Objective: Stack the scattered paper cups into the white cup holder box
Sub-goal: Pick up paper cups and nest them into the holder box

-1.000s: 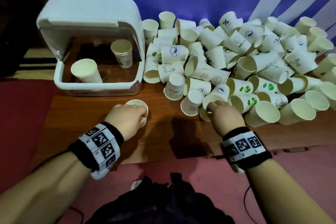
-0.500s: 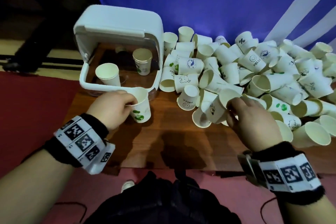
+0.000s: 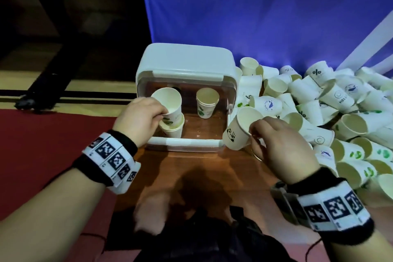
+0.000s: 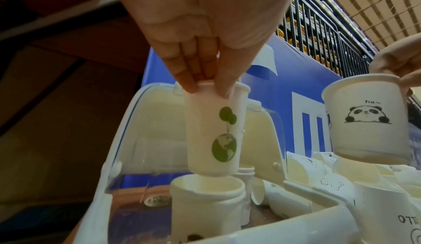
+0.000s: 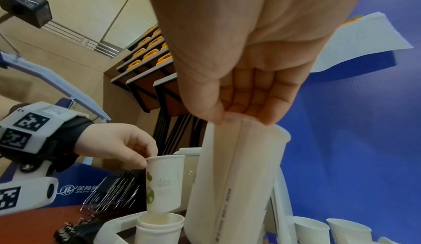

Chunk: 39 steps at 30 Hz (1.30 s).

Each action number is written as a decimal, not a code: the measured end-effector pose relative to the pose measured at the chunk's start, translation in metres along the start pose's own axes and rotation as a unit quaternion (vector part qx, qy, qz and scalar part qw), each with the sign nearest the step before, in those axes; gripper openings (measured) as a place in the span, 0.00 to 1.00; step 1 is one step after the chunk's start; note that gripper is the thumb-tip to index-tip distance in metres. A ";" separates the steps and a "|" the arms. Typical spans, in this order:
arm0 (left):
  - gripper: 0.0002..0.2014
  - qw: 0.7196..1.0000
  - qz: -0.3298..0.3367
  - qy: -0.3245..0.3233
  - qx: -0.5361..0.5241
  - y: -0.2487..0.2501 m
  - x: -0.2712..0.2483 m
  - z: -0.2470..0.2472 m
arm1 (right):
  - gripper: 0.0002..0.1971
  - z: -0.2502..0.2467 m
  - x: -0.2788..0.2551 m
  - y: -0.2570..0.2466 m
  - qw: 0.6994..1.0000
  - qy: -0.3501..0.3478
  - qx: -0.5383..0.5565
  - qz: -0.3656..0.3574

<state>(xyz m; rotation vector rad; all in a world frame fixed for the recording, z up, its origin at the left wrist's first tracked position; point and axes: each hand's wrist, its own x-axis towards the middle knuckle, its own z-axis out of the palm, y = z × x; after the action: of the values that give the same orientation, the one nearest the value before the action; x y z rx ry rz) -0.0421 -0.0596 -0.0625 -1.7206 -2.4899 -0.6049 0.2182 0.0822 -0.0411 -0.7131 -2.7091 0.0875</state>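
The white cup holder box (image 3: pixel 187 141) stands open on the wooden table, its lid (image 3: pixel 187 59) tipped up behind. My left hand (image 3: pixel 140 119) pinches the rim of a green-globe cup (image 4: pixel 215 130), whose base hangs just over the mouth of a cup (image 4: pixel 206 204) standing at the box's front left. A second short stack (image 3: pixel 206 102) stands at the box's back right. My right hand (image 3: pixel 276 140) pinches the rim of a panda cup (image 3: pixel 238 132), which hangs tilted beside the box's front right corner. A big heap of scattered cups (image 3: pixel 331 117) lies to the right.
A blue backdrop (image 3: pixel 276 17) rises behind the box and heap. Red floor (image 3: pixel 42 144) lies left of the table, with dark furniture legs (image 3: pixel 53 66) beyond. A black bag (image 3: pixel 202 238) sits at the table's near edge below my arms. Bare wood (image 3: pixel 202 168) shows in front of the box.
My left hand has carried its green-globe cup from the table in front of the box up over the front-left cup. My right hand has lifted the panda cup from the heap toward the box.
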 end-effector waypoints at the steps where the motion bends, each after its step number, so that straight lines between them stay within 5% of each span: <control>1: 0.07 1.000 -0.001 -0.008 -0.009 -0.003 0.002 0.004 | 0.11 0.002 0.002 -0.003 1.000 -0.001 0.000 0.001; 14: 0.11 0.986 0.013 -0.157 -0.047 -0.033 0.015 0.051 | 0.13 0.019 0.047 -0.035 0.999 -0.008 -0.029 -0.040; 17: 0.27 0.990 -0.032 -0.118 -0.076 -0.034 0.014 0.055 | 0.13 0.020 0.057 -0.042 0.999 -0.001 -0.015 -0.048; 21: 0.48 0.949 -0.153 -0.212 -0.176 -0.039 0.029 0.066 | 0.12 0.026 0.073 -0.052 0.996 0.012 -0.018 -0.083; 27: 0.39 0.938 -0.144 -0.236 -0.208 -0.044 0.034 0.080 | 0.05 0.053 0.098 -0.070 0.987 0.028 -0.049 -0.149; 32: 0.41 0.923 -0.132 -0.237 -0.272 -0.040 0.039 0.085 | 0.04 0.085 0.104 -0.071 0.982 -0.065 -0.030 -0.174; 39: 0.40 0.919 -0.130 -0.266 -0.262 -0.039 0.041 0.090 | 0.12 0.104 0.107 -0.066 0.957 -0.259 -0.043 -0.119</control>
<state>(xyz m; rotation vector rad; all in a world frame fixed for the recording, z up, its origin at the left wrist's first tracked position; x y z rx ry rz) -0.0776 -0.0037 -0.1463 -1.9400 -3.1991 -1.0263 0.0648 0.0790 -0.0971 -0.4200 -3.2988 0.1125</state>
